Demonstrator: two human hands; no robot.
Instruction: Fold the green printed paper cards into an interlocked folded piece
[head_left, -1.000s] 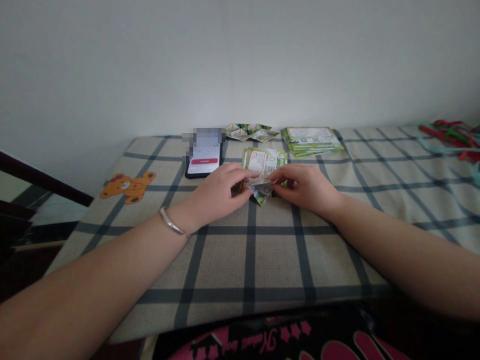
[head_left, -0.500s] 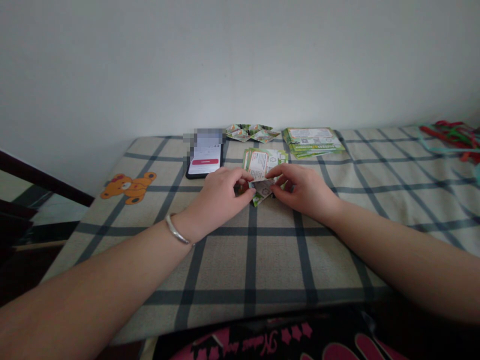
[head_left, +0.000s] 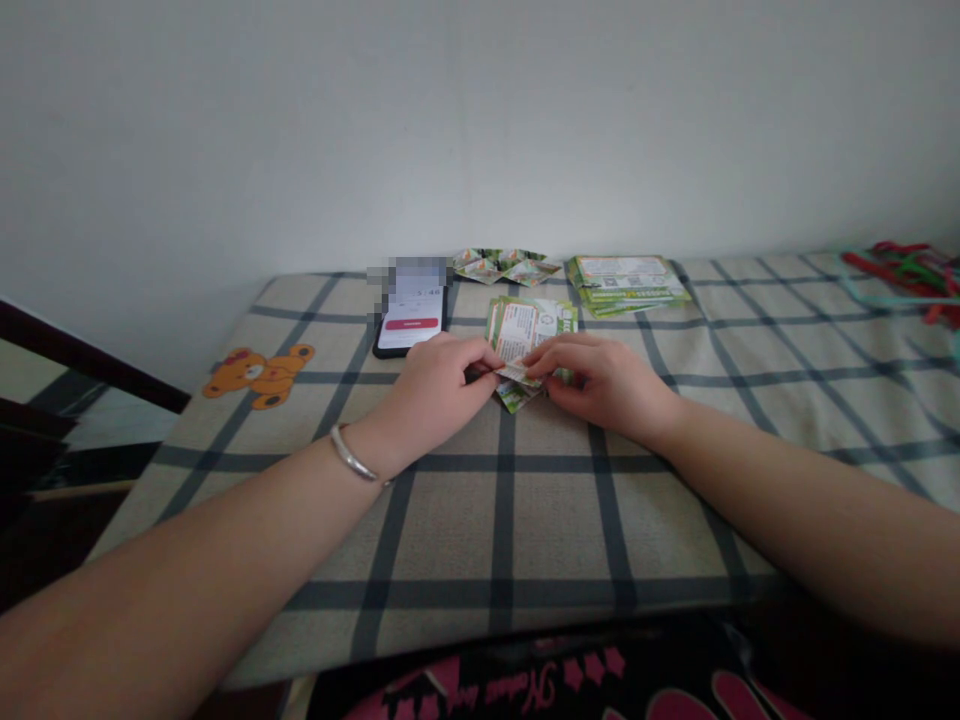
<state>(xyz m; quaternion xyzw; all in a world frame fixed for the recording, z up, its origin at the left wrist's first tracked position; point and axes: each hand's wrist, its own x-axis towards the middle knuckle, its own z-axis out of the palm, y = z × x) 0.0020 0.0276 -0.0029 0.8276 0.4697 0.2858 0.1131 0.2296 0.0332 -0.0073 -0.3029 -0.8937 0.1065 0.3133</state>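
My left hand [head_left: 436, 388] and my right hand [head_left: 601, 381] meet at the middle of the checked tablecloth [head_left: 525, 510]. Both pinch a small folded green-and-white paper [head_left: 517, 385] that rests low on the cloth between them. A silver bangle [head_left: 351, 456] sits on my left wrist. Just behind the hands lies a flat green-and-white leaflet [head_left: 529, 322].
A phone [head_left: 411, 314] with a lit screen lies at the back left. Several folded paper pieces [head_left: 501, 265] and a stack of green leaflets [head_left: 625, 281] sit near the wall. Coloured cords [head_left: 911, 270] lie at the far right. A bear print [head_left: 256, 371] marks the cloth.
My fingers have closed in over the folded paper and pressed it flatter; less of it shows than before. Arms and hands have barely shifted.
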